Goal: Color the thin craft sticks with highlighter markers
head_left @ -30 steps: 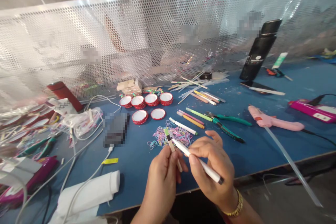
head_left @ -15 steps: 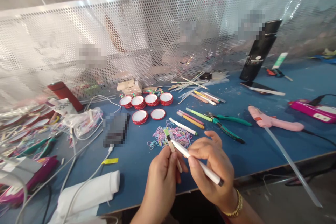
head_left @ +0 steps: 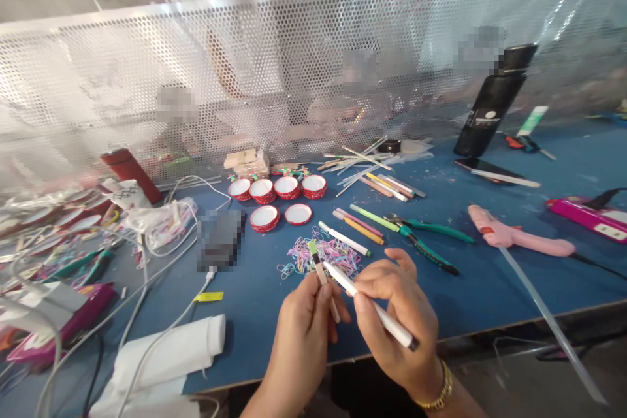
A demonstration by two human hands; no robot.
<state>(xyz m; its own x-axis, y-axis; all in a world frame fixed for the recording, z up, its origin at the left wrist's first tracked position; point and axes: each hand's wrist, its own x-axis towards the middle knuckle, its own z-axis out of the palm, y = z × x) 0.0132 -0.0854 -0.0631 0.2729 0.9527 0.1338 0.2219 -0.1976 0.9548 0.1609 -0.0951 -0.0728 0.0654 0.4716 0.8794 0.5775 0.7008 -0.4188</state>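
My left hand (head_left: 301,333) is closed round a small flat stick (head_left: 317,264) with a green and dark band near its tip, held upright over the table's front edge. My right hand (head_left: 399,320) grips a white marker pen (head_left: 372,307) like a pencil, its tip touching the stick just below the band. A gold bracelet (head_left: 441,392) sits on my right wrist. Just beyond both hands lies a heap of small coloured rubber bands (head_left: 326,255) on the blue table (head_left: 255,294).
Several red-rimmed lids (head_left: 279,199), coloured pens (head_left: 362,222), green pliers (head_left: 426,238), a pink glue gun (head_left: 514,238), a black bottle (head_left: 492,101), a red flask (head_left: 130,173), white cables (head_left: 161,313) and a white roll (head_left: 166,356) lie about. A perforated metal screen (head_left: 294,72) backs the table.
My hands keep the same hold on stick and pen. The view has shifted slightly, so everything sits a little lower and to the right.
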